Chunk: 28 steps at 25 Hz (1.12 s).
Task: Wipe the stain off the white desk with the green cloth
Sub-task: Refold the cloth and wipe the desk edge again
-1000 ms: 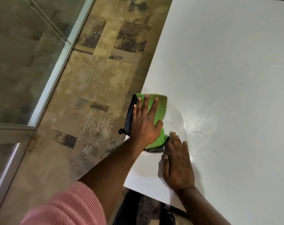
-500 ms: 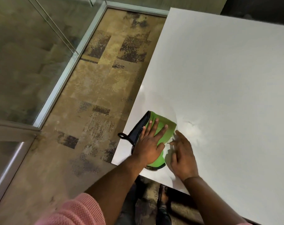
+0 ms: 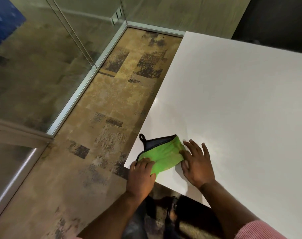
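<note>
Overhead, looking down: no brand, label or readable writing on anything in view.

Carpeted floor (image 3: 102,118) — tan with dark mottled patches — fills the left and middle. Glass partition (image 3: 43,69) in a pale metal frame runs along its left side and turns a corner at the top.

White desk (image 3: 233,109) takes up the right half; its left edge runs diagonally, its near corner points toward the person. Top is bare apart from the cloth and hands. A faint sheen shows on the surface just beyond the cloth; no distinct stain can be made out.

Green cloth (image 3: 162,156) lies flat at the desk's near-left corner, close to both edges. A black backing is folded up along its far side, with a small black hanging loop (image 3: 142,136) at the far-left tip.

Left hand (image 3: 141,176) reaches over the desk's near edge, fingers curled down and clamped on the cloth's near-left end. Right hand (image 3: 196,163) lies palm down — fingers spread apart, flat on the desk, thumb side pressing the cloth's right end; not gripping it. Pink ribbed sleeve (image 3: 260,230) shows at the lower right. Dark shoes (image 3: 171,213) visible under the desk edge.
</note>
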Each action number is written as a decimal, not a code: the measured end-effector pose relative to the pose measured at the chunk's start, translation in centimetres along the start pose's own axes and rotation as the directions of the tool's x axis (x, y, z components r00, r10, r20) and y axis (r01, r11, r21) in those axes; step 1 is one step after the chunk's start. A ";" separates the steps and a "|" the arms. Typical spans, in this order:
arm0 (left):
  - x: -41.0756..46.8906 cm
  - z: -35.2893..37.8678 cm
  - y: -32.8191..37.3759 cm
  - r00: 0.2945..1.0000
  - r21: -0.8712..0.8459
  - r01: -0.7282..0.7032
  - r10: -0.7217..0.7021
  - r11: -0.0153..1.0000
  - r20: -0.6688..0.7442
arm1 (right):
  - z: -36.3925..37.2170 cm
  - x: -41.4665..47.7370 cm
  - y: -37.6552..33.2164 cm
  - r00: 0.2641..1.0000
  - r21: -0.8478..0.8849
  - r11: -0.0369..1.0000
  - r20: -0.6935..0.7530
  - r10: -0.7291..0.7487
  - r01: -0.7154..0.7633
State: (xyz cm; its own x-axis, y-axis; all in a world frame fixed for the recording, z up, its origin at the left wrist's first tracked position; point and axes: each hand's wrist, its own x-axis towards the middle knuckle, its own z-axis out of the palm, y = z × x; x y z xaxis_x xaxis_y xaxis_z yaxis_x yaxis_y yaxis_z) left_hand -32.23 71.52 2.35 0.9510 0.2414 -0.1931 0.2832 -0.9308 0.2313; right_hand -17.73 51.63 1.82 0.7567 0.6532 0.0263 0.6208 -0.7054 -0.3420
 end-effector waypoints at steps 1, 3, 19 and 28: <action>-0.2 -0.4 0.0 0.998 -0.018 -0.006 0.005 1.000 -0.061 | -0.5 -0.5 -0.1 1.000 0.034 0.999 -0.002 0.004 -0.004; -0.3 -1.9 0.5 0.996 -0.118 -0.002 -0.009 0.993 -0.089 | -1.9 -1.7 -0.4 0.999 0.105 0.993 -0.019 0.051 -0.049; 6.9 -3.6 6.0 0.969 -0.737 0.216 -0.235 0.641 0.079 | -6.2 -0.1 5.0 0.879 0.200 0.881 -0.135 0.457 -0.428; 11.7 0.2 -2.2 0.994 -0.342 0.034 -0.068 0.939 -0.089 | 2.3 2.2 -2.1 0.885 0.089 0.883 -0.028 0.464 -0.460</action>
State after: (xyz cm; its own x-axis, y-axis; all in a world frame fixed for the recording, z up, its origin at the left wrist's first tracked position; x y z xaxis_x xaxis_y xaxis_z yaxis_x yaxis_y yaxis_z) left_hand -21.75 76.34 -0.64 0.9366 0.3280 -0.1229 0.3407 -0.7718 0.5368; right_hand -17.82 55.23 0.47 0.9638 0.2432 -0.1093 0.1817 -0.8992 -0.3980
